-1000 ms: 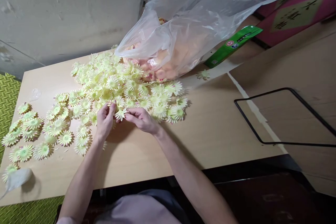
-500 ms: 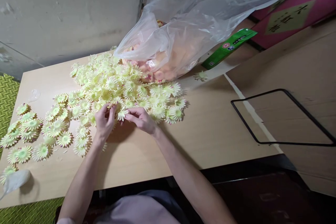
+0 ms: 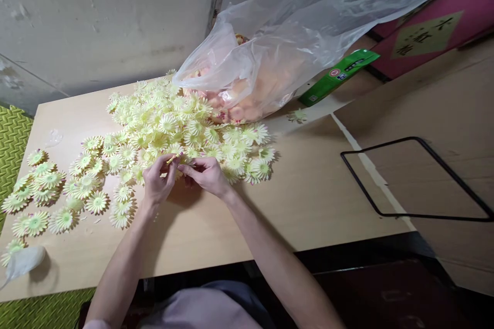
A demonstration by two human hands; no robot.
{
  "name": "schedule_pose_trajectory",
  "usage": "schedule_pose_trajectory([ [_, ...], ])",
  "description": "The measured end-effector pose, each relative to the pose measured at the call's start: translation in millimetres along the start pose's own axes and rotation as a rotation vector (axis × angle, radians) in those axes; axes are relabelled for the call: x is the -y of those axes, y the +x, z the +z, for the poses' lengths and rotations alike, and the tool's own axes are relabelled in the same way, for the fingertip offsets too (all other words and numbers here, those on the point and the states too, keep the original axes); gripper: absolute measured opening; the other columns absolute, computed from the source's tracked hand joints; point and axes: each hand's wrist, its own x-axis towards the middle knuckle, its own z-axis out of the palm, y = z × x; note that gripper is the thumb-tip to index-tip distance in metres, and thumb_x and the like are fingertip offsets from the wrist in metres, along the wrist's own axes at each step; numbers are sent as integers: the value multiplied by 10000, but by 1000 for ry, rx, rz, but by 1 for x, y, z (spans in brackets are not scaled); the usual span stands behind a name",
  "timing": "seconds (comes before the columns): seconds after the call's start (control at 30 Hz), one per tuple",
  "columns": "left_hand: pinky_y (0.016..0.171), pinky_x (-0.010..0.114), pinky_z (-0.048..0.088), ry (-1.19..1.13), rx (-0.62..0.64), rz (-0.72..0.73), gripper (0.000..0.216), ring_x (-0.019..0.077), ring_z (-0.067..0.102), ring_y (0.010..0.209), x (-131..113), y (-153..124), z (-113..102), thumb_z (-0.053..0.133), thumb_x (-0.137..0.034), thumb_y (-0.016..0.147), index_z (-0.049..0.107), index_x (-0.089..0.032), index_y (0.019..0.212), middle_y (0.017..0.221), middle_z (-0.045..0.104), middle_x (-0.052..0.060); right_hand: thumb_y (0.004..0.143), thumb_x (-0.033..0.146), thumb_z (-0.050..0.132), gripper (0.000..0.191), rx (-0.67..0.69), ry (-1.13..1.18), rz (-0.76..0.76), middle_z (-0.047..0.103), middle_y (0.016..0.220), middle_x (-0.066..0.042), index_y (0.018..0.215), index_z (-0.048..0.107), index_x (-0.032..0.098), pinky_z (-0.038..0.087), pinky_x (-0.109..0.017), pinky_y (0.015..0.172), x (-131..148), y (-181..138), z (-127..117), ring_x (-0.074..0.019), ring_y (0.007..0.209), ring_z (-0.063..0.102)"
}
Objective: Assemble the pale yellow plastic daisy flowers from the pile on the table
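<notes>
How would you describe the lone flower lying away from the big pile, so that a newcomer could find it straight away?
Start at the clear plastic bag at the back of the wooden table. Beside its right lower edge, just below the green packet, lies the lone flower. Unlike the pale yellow flower pile left of the bag, it lies by itself, touching no other flower.

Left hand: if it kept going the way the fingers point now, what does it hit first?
The left hand points up and slightly right across the table. First contact would likely be the pile of pale yellow fabric daisy heads just past its fingertips, with the clear plastic bag further behind. Depth is hard to judge.
</notes>
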Motion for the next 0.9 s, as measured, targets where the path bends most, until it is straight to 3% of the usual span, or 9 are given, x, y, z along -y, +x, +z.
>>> schedule_pose_trajectory([
  [0.13, 439, 196, 348, -70, 71, -76, 221, 62, 445, 444, -3, 1, 1, 581, -352, 896, 675, -176, 990, 674, 650, 0, 786, 458, 718, 338, 2, -40, -75, 625, 602, -16, 658, 666, 149, 441, -267, 528, -1, 1, -2, -133, 551, 557],
  [0.23, 411, 194, 282, -78, 77, -80, 182, 58, 382, 412, -2, 1, 3, 563, -332, 905, 653, -173, 906, 566, 557, -36, 819, 425, 683, 293, 29, -63, -83, 598, 645, -4, 735, 664, 145, 427, -255, 566, -1, 1, -3, -124, 597, 525],
  [0.33, 407, 198, 255, -7, 47, -62, 140, 62, 375, 391, -1, 1, 5, 554, -285, 900, 595, -179, 819, 503, 505, -54, 843, 411, 649, 311, 32, -145, -86, 524, 606, 11, 680, 606, 149, 376, -248, 539, -2, 0, -3, -109, 565, 456],
  [0.53, 416, 204, 276, 91, 33, -63, 113, 72, 402, 381, -2, 1, 7, 529, -242, 900, 542, -186, 803, 499, 522, -49, 852, 405, 631, 432, -6, -285, -138, 344, 526, 51, 562, 397, 187, 245, -252, 483, -4, -2, 0, -84, 508, 317],
  [0.73, 424, 192, 306, 125, 17, -94, 115, 70, 412, 392, -4, 1, 7, 501, -242, 916, 533, -186, 821, 527, 540, -43, 876, 372, 592, 387, -26, -288, -174, 405, 524, 39, 567, 472, 172, 283, -244, 486, -2, -4, 5, -81, 498, 360],
  [0.9, 416, 187, 298, 127, 7, -101, 117, 62, 397, 387, -4, 1, 7, 506, -239, 912, 520, -188, 807, 544, 560, -40, 867, 346, 602, 386, -28, -287, -178, 375, 515, 45, 557, 447, 175, 253, -243, 464, -3, -4, 5, -77, 486, 340],
])
